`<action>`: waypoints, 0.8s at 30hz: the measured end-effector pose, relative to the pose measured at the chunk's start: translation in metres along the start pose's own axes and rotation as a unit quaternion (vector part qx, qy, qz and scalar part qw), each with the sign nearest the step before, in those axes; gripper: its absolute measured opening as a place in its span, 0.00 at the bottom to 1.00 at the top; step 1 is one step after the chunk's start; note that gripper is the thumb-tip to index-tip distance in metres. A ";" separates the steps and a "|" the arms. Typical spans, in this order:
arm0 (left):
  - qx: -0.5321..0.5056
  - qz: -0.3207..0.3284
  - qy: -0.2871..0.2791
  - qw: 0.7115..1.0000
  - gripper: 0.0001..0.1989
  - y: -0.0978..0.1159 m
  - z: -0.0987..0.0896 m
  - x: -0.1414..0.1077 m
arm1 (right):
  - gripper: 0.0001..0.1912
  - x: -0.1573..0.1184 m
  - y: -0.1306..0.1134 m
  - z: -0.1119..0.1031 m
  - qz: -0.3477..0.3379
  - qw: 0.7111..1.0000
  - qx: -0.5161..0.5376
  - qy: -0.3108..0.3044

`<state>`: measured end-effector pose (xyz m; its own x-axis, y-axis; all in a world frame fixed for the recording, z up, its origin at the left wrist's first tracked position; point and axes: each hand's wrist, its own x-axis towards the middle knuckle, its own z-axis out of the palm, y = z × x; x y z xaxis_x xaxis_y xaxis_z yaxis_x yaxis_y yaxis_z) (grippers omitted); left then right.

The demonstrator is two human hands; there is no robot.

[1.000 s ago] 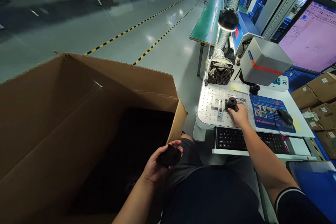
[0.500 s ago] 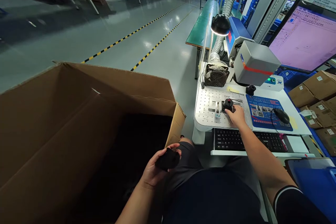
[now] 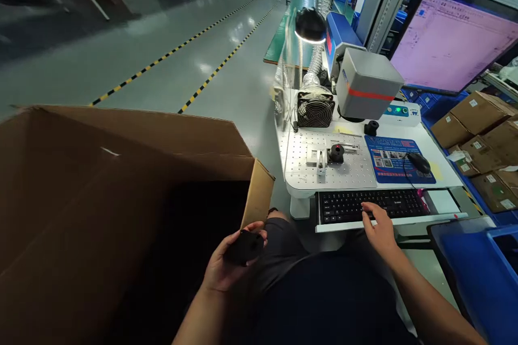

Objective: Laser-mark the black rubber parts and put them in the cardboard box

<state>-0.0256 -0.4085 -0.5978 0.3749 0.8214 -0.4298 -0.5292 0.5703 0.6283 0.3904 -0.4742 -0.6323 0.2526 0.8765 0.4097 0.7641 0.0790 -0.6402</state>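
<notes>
My left hand (image 3: 226, 261) is closed round a flat black part (image 3: 244, 248), beside the near corner of a large cardboard box (image 3: 259, 188). Over the front edge of the black keyboard (image 3: 343, 206) is my right hand (image 3: 379, 227), its fingers apart and nothing in them. A black round part (image 3: 336, 153) with a red spot on top sits in the metal fixture (image 3: 321, 161) on the perforated plate (image 3: 295, 159). Above and behind it is a grey machine head (image 3: 370, 83) with a red stripe.
A black knob-like part (image 3: 371, 128) stands behind the blue mat (image 3: 399, 159), which holds a mouse (image 3: 418, 163). A fan (image 3: 316, 112) and a lamp (image 3: 310, 26) are at the back. Blue bin (image 3: 477, 275) at lower right; monitor (image 3: 453, 43) at upper right.
My right hand has let go of the black part in the fixture and moved back toward me over the keyboard. My left hand still holds its part. The view has shifted slightly.
</notes>
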 end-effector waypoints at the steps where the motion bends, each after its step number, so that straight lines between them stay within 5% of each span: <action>1: 0.001 -0.001 0.006 1.000 0.22 0.000 0.001 0.001 | 0.15 -0.010 0.002 0.000 -0.005 1.000 0.001 -0.003; 5: 0.012 -0.006 0.028 1.000 0.22 0.001 0.006 0.002 | 0.16 -0.030 0.004 0.004 -0.019 1.000 0.010 -0.009; 17: -0.015 0.010 0.059 0.998 0.21 -0.001 0.009 -0.001 | 0.26 -0.030 0.011 0.019 -0.031 0.997 0.010 -0.069; 24: -0.022 -0.001 0.060 0.998 0.20 0.003 0.007 -0.002 | 0.20 0.009 0.002 0.007 -0.030 0.999 0.011 -0.025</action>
<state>-0.0226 -0.4083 -0.5910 0.2835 0.8139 -0.5072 -0.5623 0.5695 0.5996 0.3900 -0.4632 -0.6339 0.1762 0.8922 0.4159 0.7633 0.1430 -0.6301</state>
